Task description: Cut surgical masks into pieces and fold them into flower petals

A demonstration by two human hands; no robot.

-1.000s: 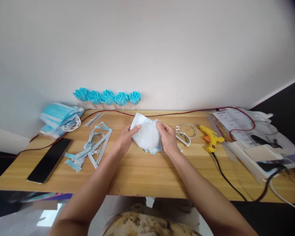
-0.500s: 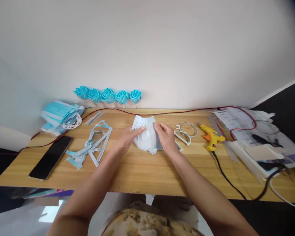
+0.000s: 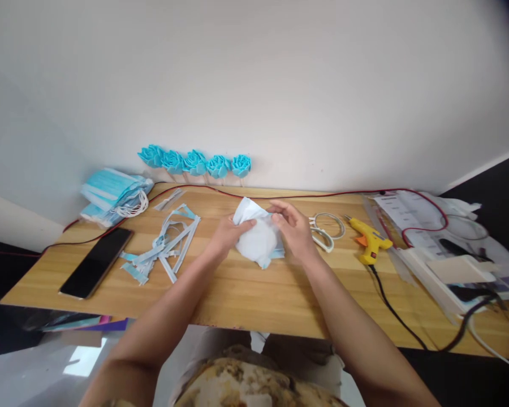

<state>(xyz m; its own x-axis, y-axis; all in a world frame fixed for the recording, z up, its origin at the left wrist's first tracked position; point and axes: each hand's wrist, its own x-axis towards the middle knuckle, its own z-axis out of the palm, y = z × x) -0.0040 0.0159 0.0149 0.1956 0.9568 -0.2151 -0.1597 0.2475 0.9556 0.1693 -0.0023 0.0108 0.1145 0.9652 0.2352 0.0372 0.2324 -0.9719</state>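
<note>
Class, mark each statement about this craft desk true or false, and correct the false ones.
1. The left hand and right hand both touch the white sheet. True.
2. The yellow glue gun lies left of the hands. False: the yellow glue gun lies to their right.
3. Five blue flowers stand in a row at the table's far edge. True.
4. The phone rests on the mask stack. False: the phone lies flat on the table, apart from the mask stack.
</note>
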